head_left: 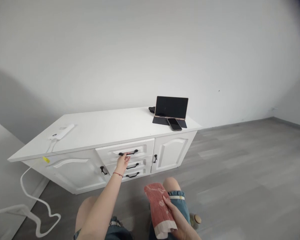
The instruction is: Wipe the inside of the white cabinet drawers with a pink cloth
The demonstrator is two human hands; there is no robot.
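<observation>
My left hand (123,162) reaches forward to the white cabinet, its fingers at the black handle (132,152) of the top drawer (146,147). The fingers look curled on the left part of that handle. The top drawer's front appears level with the cabinet or nearly so; I cannot tell whether it is slightly out. Close to my right knee, my right hand (175,213) grips a folded red towel (157,203) with a white end and pale pattern. My right thumb lies over the towel, and the other fingers are hidden beneath it.
On the cabinet top (110,125) a tablet (171,107) stands in its case, with a phone (174,124) before it. A white power strip (62,132) lies left, its cable (43,203) hanging to the floor. A jar-like object (195,220) stands by my right leg.
</observation>
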